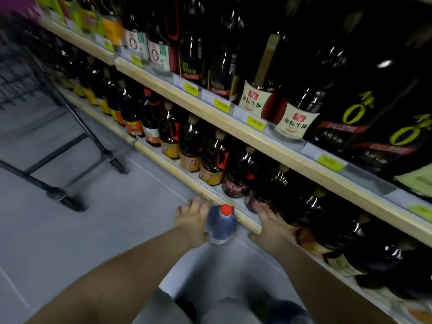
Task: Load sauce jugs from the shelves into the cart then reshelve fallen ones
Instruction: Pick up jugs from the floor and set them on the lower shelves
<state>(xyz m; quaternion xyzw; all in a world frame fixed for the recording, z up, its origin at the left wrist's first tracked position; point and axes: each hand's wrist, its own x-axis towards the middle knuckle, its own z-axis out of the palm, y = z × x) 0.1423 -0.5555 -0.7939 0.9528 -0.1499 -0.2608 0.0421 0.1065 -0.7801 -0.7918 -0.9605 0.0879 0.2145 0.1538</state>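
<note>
Jug (pixel 221 226): dark plastic, round red cap (pixel 226 209), on floor (pixel 112 220); left hand (pixel 194 222) spread against it, right hand (pixel 272 228) flat on shelf (pixel 245 219).

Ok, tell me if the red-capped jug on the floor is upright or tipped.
Upright: the jug stands on its base, red cap on top.

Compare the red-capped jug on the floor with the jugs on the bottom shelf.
The floor jug stands alone on the floor; the shelf jugs stand in a row on the bottom shelf. The floor jug shows no label from above; the shelf jugs show orange or red labels. All stand upright and hold dark liquid.
</note>
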